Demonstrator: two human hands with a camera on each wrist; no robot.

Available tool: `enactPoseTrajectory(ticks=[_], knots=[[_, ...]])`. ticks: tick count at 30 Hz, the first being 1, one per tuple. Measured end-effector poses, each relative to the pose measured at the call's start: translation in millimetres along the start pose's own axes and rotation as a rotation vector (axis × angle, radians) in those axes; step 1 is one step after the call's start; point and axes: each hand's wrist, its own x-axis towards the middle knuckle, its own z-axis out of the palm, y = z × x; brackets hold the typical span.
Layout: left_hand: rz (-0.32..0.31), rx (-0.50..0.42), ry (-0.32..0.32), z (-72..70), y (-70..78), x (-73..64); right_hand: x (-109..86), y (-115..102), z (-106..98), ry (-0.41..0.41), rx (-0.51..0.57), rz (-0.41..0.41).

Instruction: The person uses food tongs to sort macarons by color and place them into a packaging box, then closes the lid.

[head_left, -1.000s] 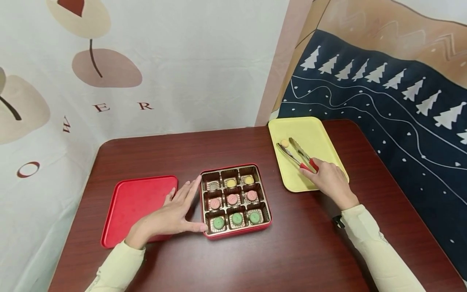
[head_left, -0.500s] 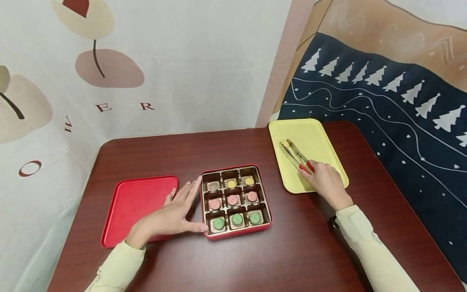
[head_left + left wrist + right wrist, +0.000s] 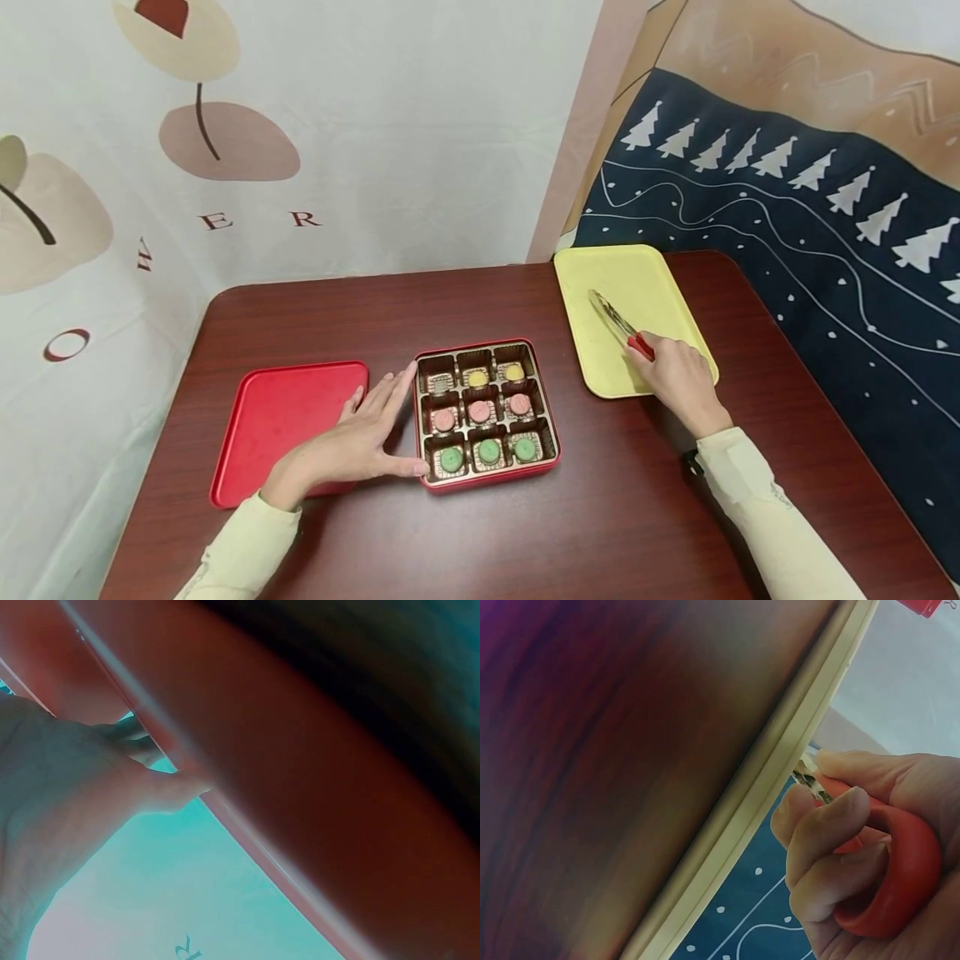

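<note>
My right hand (image 3: 678,379) grips red-handled metal tongs (image 3: 617,317) over the yellow tray (image 3: 660,292). In the right wrist view, fingers pass through the tongs' red handle loop (image 3: 922,870). The tongs' arms line up as one in the head view, and the small yellow piece cannot be made out there. My left hand (image 3: 356,442), fingers straight and thumb spread, touches the left side of a red box (image 3: 495,479) with a divided gold-and-brown insert. Yellow sweets (image 3: 477,379) sit in two back compartments, pink sweets (image 3: 479,412) in the middle row, green sweets (image 3: 489,452) in front.
A red tray (image 3: 277,425) lies on the brown table (image 3: 600,517) at the left, partly beneath my left hand and forearm. The box's back-left compartment (image 3: 438,377) holds no sweet. Printed cloths (image 3: 420,167) hang behind the table and along its right.
The tongs' arms, spread either side of the small yellow piece, have come together and turned edge-on. The yellow piece no longer shows on the tray. My left hand stays on the box.
</note>
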Motion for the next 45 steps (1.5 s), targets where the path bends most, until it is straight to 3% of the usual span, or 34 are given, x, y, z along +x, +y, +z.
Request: enactPoseTrajectory(ticks=[11, 19, 33, 45], knots=[[0.007, -0.003, 0.004, -0.8, 0.6, 1.0, -3.1, 5, -7, -0.011, 0.008, -0.002], [0.005, -0.001, 0.002, -1.2, 1.3, 0.7, -4.1, -3, -12, -0.012, 0.035, -0.024], [0.008, 0.002, 0.003, -0.2, 0.2, 0.8, -11.5, -57, -21, -0.061, 0.098, -0.125], [0.006, -0.015, 0.004, -0.2, -0.5, -0.3, -22.5, -108, -15, -0.115, 0.124, -0.229]])
